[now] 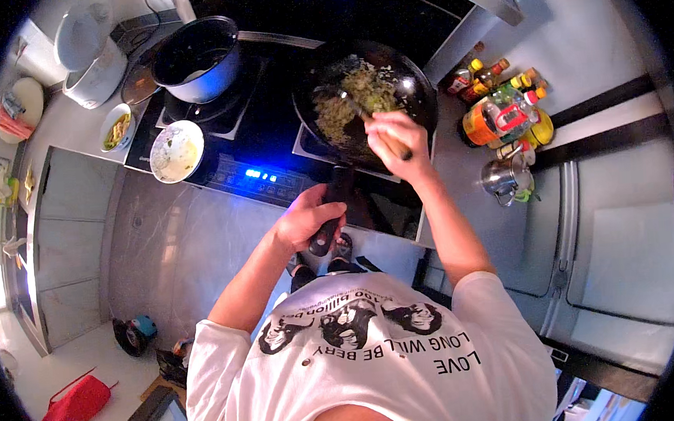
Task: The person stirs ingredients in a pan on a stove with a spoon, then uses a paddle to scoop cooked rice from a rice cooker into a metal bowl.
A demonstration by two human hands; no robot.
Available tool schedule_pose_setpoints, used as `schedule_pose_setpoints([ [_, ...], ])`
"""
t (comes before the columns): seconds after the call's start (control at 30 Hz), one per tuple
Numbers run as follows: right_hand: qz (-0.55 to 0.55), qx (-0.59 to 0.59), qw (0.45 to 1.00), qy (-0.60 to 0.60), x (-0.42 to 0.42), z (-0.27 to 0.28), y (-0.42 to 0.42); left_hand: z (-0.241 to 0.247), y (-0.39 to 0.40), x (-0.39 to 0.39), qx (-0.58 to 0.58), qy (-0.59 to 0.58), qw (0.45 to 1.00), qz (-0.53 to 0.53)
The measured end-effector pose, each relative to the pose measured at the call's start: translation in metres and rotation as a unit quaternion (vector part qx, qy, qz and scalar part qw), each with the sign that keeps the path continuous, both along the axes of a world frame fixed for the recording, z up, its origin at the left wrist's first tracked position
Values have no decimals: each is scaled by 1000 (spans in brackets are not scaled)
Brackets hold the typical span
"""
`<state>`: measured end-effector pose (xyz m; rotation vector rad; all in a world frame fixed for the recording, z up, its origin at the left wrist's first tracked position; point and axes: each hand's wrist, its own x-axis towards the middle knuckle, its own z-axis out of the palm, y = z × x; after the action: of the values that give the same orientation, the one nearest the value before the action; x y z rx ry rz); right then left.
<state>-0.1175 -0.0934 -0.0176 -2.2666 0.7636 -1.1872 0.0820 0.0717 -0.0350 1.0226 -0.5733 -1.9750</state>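
A dark wok sits on the right burner with chopped, pale green and whitish food in it. My left hand grips the wok's black handle near its end. In my right hand is a wooden-handled spatula, its metal end down among the food. Left of the wok, a deep pot with a dark inside stands on the other burner. A white bowl with pale residue rests at the cooktop's front left edge.
Bottles of sauce and oil crowd the right counter, with a metal kettle nearer me. On the left counter are a bowl of food, a glass lid and a white rice cooker. The cooktop's control panel is lit.
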Motion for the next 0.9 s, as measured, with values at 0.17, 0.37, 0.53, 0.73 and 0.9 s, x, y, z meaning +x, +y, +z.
schedule_pose_setpoints([
  [0.17, 52, 80, 995, 12, -66, 44, 26, 2, -3, -9, 3, -36, 999, 14],
  [0.37, 96, 145, 985, 14, -106, 65, 42, 11, -2, -10, -4, -77, 997, 20],
  [0.53, 40, 45, 998, -14, -45, 16, 29, 12, -8, -6, -10, -111, 994, 7],
  [0.73, -8, -17, 997, -76, -11, -1, -44, 11, -6, -3, 6, -115, 993, 18],
  [0.9, 12, 10, 997, -77, -16, -18, -30, 12, -9, -3, 23, -111, 994, -1],
])
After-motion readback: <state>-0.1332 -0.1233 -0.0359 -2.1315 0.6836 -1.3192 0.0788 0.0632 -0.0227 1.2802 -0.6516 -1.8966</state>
